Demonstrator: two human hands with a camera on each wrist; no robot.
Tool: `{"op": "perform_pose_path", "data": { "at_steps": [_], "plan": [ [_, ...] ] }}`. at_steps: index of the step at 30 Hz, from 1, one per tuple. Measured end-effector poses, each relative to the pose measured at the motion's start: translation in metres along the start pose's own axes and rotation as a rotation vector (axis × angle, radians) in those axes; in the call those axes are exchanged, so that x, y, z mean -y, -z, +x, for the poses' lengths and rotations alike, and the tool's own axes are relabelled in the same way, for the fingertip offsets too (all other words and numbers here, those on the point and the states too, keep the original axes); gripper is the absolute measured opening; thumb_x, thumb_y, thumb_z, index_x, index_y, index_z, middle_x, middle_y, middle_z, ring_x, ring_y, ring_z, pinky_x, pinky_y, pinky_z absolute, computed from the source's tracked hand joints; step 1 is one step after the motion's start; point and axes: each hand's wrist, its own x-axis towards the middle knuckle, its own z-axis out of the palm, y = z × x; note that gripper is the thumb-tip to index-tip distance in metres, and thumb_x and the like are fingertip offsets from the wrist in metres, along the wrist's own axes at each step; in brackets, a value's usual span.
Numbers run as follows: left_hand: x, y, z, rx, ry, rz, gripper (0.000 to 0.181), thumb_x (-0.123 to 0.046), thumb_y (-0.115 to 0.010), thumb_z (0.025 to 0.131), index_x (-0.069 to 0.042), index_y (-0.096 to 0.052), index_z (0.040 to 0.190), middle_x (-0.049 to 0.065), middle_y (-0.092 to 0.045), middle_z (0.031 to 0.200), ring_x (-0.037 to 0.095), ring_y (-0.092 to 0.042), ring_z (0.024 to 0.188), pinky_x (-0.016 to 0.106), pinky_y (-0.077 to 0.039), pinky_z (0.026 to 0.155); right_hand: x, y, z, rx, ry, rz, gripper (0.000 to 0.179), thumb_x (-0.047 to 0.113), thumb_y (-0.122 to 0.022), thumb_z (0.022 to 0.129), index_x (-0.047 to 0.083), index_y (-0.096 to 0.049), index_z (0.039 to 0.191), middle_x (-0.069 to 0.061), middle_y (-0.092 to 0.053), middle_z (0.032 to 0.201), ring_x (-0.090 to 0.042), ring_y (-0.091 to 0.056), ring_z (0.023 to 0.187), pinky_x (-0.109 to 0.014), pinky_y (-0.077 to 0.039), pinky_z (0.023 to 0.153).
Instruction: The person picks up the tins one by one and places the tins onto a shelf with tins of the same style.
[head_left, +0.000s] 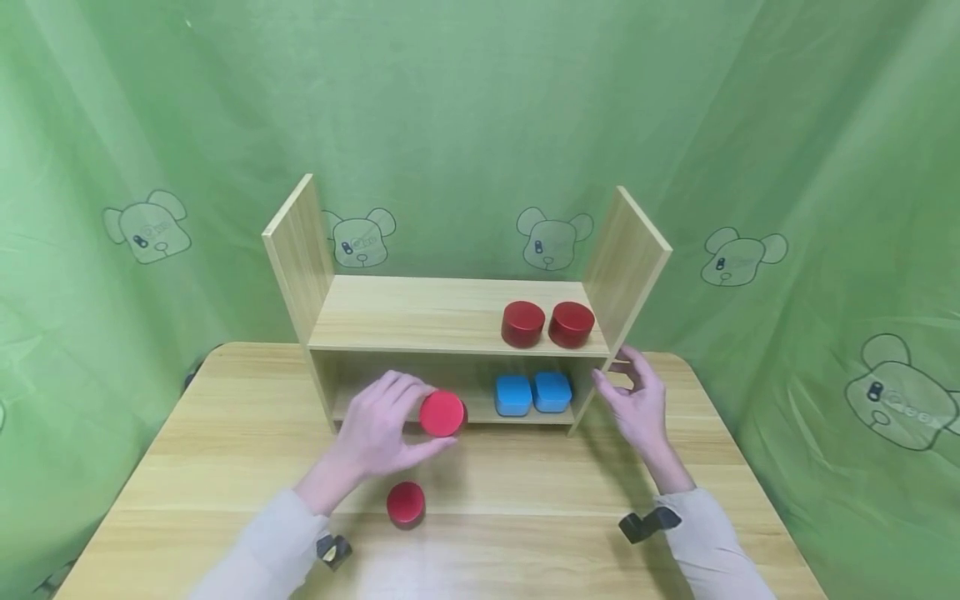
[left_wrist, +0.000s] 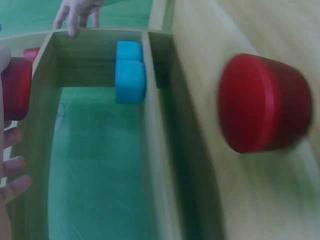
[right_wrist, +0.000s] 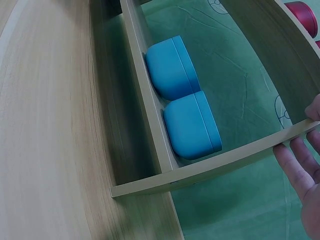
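Note:
My left hand [head_left: 382, 425] pinches a round red tin [head_left: 442, 414] between thumb and fingers, in front of the shelf's lower opening. Its flat lid faces the head camera. In the left wrist view the held tin [left_wrist: 16, 90] shows at the left edge. A second red tin [head_left: 406, 504] rests on the table below that hand. My right hand [head_left: 636, 398] grips the right side panel of the wooden shelf [head_left: 450, 351]. In the right wrist view its thumb and fingers [right_wrist: 295, 170] lie on opposite sides of the panel's edge.
Two red tins [head_left: 522, 324] stand side by side on the upper board, near the right panel. Below them, two blue rounded-square tins [head_left: 513, 396] sit at the right of the lower level. The shelf stands on a wooden table [head_left: 525, 533] before a green curtain [head_left: 465, 100].

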Motion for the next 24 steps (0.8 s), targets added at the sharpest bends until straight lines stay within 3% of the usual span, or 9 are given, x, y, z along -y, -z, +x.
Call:
{"op": "perform_pose_path", "data": {
  "at_steps": [14,24],
  "plan": [
    [-0.006,-0.002,0.039,-0.075,0.000,0.026,0.064,-0.060,-0.087,0.073,-0.008,-0.073,0.109,0.004,-0.077,0.100,0.020,-0.070,0.091,0.030,-0.063,0.071,0.001,0.001,0.000,0.011,0.013,-0.009,0.049,-0.017,-0.071,0.087,-0.010,-0.061,0.134,0.019,-0.068,0.108,0.004,-0.068,0.094,-0.012,-0.060,0.064],
    [-0.010,-0.005,0.061,-0.121,0.093,0.106,0.064,-0.063,-0.085,0.074,-0.008,-0.073,0.104,0.007,-0.077,0.096,0.023,-0.072,0.085,0.030,-0.062,0.063,0.001,0.001,0.000,0.014,0.008,-0.009,0.049,-0.018,-0.071,0.087,-0.010,-0.060,0.134,0.019,-0.067,0.108,0.003,-0.067,0.094,-0.012,-0.060,0.065]
  ]
}}
